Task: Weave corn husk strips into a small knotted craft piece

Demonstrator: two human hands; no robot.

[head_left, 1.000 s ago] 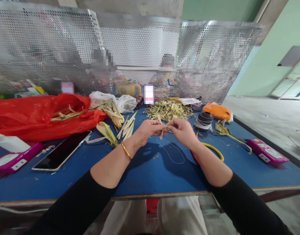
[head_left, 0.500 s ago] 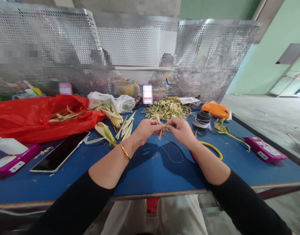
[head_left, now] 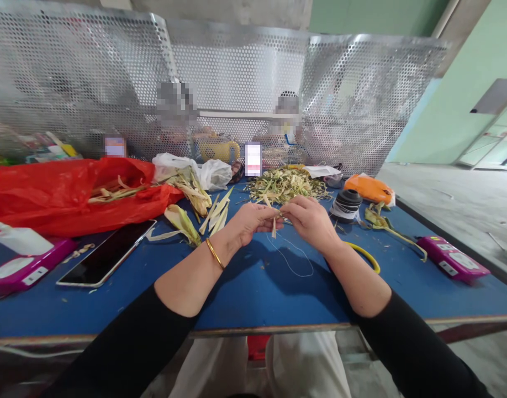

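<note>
Above the blue table my left hand (head_left: pixel 253 221) pinches a narrow strip of dry corn husk (head_left: pixel 274 228), whose end hangs below the fingers. My right hand (head_left: pixel 306 218) meets it fingertip to fingertip, closed at the same spot on the husk; the exact pinch is too small to make out. A thin pale thread (head_left: pixel 292 268) loops down from the hands onto the table. Just behind lies a heap of husk scraps (head_left: pixel 284 183). Left of my left hand are loose husk strips (head_left: pixel 216 214) and a greenish corn husk (head_left: pixel 183 224).
A black-and-white spool (head_left: pixel 346 205), an orange bag (head_left: pixel 369 189), a yellow ring (head_left: pixel 367 255) and a purple power strip (head_left: pixel 452 258) stand right. A phone (head_left: pixel 108 254) and red plastic bag (head_left: pixel 42 193) lie left. A perforated metal screen (head_left: pixel 237 61) rises behind, people beyond it.
My right hand has turned, its back showing more and its fingers lying closer over the left fingertips. The husk strip stays between the hands. The whole view has shifted slightly.
</note>
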